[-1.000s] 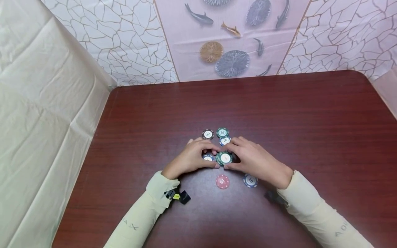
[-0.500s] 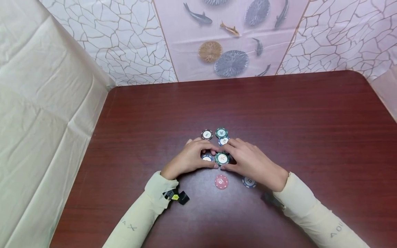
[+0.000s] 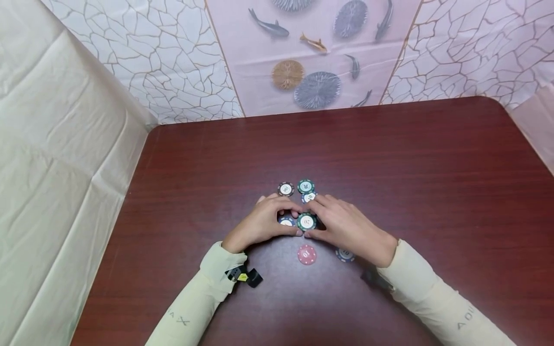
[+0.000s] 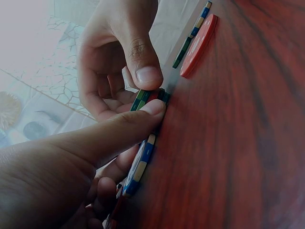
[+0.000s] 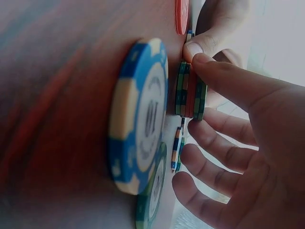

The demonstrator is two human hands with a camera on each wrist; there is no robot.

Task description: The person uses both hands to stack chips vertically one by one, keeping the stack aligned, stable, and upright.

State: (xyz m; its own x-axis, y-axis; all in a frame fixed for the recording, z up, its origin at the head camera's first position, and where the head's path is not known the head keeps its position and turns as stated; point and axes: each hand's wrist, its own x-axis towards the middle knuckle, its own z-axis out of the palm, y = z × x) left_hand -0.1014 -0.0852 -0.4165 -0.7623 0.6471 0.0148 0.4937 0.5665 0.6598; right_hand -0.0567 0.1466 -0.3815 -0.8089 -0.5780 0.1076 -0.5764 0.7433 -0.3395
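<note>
Between my two hands a short stack of poker chips (image 3: 307,222) stands on the table, a green 20 chip on top. Green, dark and red edges show in the stack (image 5: 189,90) in the right wrist view. My left hand (image 3: 266,220) holds its left side with thumb and fingertips. From the right, my right hand (image 3: 349,229) pinches it between thumb and index finger, the other fingers loosely bent. A blue chip (image 3: 287,221) lies under the arch of my left hand. Just in front of the stack is a pink-red 10 chip (image 3: 307,254).
Behind the hands lie a dark 100 chip (image 3: 285,189), a green 20 chip (image 3: 306,186) and a blue-white chip (image 3: 308,197) partly covered by fingers. A blue 10 chip (image 5: 147,117) is near my right wrist, with a green chip (image 5: 156,191) beyond it. Dark red tabletop (image 3: 216,163) surrounds them.
The top green chip, off-centre a second ago, now sits squarely on the stack. My right hand has shifted slightly left. The whole head view has drifted a little.
</note>
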